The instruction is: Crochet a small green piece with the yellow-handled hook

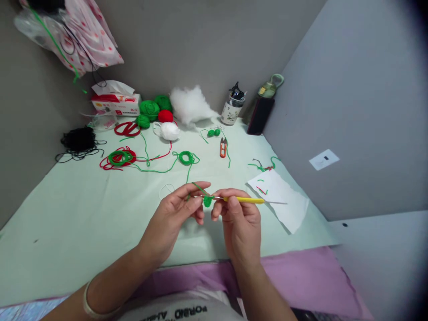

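My left hand (179, 209) pinches a small green crocheted piece (207, 201), with a green yarn strand (197, 187) running over its forefinger. My right hand (239, 218) grips a yellow-handled crochet hook (244, 200), whose metal tip pokes into the green piece. Both hands hover above the pale green table cover (83, 214), close together near the front middle. The yarn trails back to a green yarn coil (186, 157).
At the back lie green yarn balls (150, 109), a red ball (165, 116), white stuffing (190, 104), a tissue box (115, 104), a cup (231, 111), orange snips (223, 147) and black yarn (78, 139). A white paper sheet (281, 198) with yarn scraps lies to the right.
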`<state>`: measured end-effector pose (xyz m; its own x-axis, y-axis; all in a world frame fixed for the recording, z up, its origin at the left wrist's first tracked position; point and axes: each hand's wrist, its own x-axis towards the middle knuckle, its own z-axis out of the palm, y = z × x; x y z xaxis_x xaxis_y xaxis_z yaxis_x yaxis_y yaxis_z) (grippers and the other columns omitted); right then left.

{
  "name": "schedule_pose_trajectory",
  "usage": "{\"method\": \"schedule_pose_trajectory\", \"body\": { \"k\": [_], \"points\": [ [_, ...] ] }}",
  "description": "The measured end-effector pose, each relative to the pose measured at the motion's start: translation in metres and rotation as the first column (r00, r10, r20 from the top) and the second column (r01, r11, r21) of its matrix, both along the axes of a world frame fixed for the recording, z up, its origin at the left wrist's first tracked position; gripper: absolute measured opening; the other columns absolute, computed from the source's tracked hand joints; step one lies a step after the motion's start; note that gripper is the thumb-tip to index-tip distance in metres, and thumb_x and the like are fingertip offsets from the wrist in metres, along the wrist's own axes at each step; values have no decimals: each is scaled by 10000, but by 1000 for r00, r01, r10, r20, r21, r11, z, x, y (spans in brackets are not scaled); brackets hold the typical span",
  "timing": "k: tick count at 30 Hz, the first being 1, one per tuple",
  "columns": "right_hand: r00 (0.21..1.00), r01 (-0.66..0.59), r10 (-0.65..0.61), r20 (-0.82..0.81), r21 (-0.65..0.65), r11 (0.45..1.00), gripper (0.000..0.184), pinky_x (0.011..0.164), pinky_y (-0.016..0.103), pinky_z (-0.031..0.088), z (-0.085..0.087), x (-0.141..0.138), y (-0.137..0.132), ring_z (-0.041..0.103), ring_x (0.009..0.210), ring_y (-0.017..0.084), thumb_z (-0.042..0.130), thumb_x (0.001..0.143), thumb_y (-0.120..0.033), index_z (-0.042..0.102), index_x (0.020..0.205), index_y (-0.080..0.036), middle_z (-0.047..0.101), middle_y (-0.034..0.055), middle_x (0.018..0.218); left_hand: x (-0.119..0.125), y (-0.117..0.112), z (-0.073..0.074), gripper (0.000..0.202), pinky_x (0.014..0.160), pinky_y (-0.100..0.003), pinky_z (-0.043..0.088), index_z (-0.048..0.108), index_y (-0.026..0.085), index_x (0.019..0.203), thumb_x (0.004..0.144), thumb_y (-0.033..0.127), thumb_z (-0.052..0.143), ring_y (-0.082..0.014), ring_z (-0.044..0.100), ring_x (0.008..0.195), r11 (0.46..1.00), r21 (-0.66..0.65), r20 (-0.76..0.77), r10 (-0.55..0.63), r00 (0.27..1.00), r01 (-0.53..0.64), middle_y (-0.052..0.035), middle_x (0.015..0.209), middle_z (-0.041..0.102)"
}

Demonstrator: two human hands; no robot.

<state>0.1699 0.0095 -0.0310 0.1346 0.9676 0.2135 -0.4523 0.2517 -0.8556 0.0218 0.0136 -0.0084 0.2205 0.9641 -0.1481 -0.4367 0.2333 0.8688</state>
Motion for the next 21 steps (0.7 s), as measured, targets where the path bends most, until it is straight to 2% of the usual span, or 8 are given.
{"method": "schedule_pose_trajectory", "body": {
  "k": [3, 5, 8, 10, 13, 18, 21],
  "points": [
    [999, 10, -11, 50, 15, 1000, 142, 618, 204, 597, -1, 0, -3, 708, 628, 87, 701, 1019, -317, 830, 992, -263, 787, 1, 844, 2, -1, 0, 234, 731, -220, 529, 843, 291, 1141, 908, 288, 828, -79, 639, 704, 1000, -4, 17, -18, 1000, 18, 9, 984, 747],
    [997, 17, -20, 80, 37, 999, 144, 649, 221, 609, -1, 0, -5, 718, 652, 101, 691, 1026, -311, 828, 1009, -268, 755, -10, 776, 3, -1, -1, 251, 760, -227, 533, 837, 279, 1145, 894, 292, 845, -90, 651, 728, 1000, -6, 29, -23, 999, 23, 8, 945, 749],
    [995, 34, -41, 90, 76, 997, 139, 659, 227, 617, 1, -1, -8, 727, 671, 105, 695, 1024, -300, 831, 1007, -274, 758, -7, 807, 4, -2, 0, 252, 762, -228, 528, 830, 261, 1132, 884, 298, 855, -107, 649, 747, 1000, -24, 26, -19, 999, 19, 17, 833, 709],
    [995, 46, -52, 89, 75, 996, 141, 646, 225, 616, 3, -2, -8, 727, 665, 101, 699, 1021, -305, 834, 999, -271, 777, 4, 861, 5, -1, 1, 259, 772, -233, 534, 827, 259, 1135, 881, 299, 855, -110, 652, 758, 999, -43, 12, -14, 1000, 14, 18, 854, 695],
    [997, 57, -59, 43, 42, 997, 139, 608, 211, 610, 5, -1, -5, 716, 624, 86, 714, 1009, -325, 836, 978, -266, 805, 14, 929, 4, 0, 2, 255, 825, -225, 548, 839, 256, 1112, 859, 271, 862, -109, 661, 809, 998, -60, 12, 12, 1000, -11, 20, 906, 683],
    [995, 29, -34, -96, -45, 999, 133, 552, 169, 594, 8, 1, 1, 710, 578, 67, 761, 971, -360, 831, 933, -254, 822, 8, 919, 3, 3, 3, 181, 860, -182, 567, 858, 222, 1014, 833, 208, 866, -90, 636, 780, 993, -111, 92, 56, 994, -45, 36, 758, 623],
    [990, -7, -5, -139, -88, 996, 134, 537, 155, 587, 9, 0, 1, 710, 570, 65, 788, 948, -374, 825, 919, -249, 823, 6, 903, 4, 5, 4, 166, 829, -161, 588, 860, 207, 960, 800, 170, 886, -87, 664, 774, 981, -177, 182, 107, 977, -75, 30, 757, 643]
  ]
}}
